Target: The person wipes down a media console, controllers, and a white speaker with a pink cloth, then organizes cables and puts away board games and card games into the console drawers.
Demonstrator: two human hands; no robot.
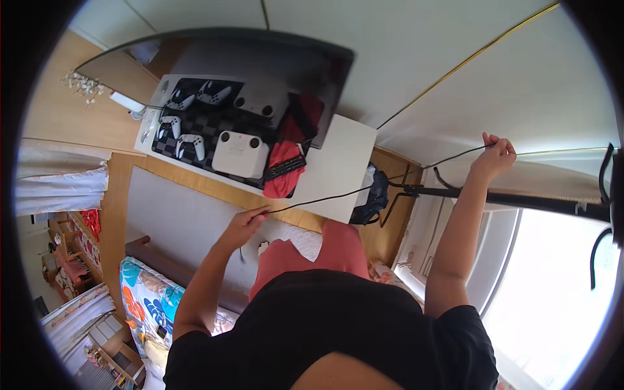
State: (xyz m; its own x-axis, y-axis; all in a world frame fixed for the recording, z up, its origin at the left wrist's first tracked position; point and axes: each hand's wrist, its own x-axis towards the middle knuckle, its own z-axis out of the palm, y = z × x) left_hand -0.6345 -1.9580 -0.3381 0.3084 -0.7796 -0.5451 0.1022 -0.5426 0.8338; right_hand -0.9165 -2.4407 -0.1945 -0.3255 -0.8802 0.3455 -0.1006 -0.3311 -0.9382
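Note:
A thin black cable point(331, 197) runs slackly between my two hands. My left hand point(243, 226) pinches it near one end, in front of the cabinet, and a short tail hangs below the fingers. My right hand point(493, 157), raised at the right near the wall, grips the cable's other part between thumb and fingers. Beyond my left hand stands a white cabinet point(336, 165). On it are white game controllers point(190, 146), a white box-shaped device point(240, 154) with two dark round parts, and a red cloth point(280, 187) with a black remote-like object point(285, 167) on top.
A large dark television point(273, 63) overhangs the cabinet. A black coat stand point(516, 200) crosses at the right, by a bright window point(560, 292). Dark bags or cloth point(378, 195) lie beside the cabinet. A bed with a patterned cover point(151, 297) is at the lower left.

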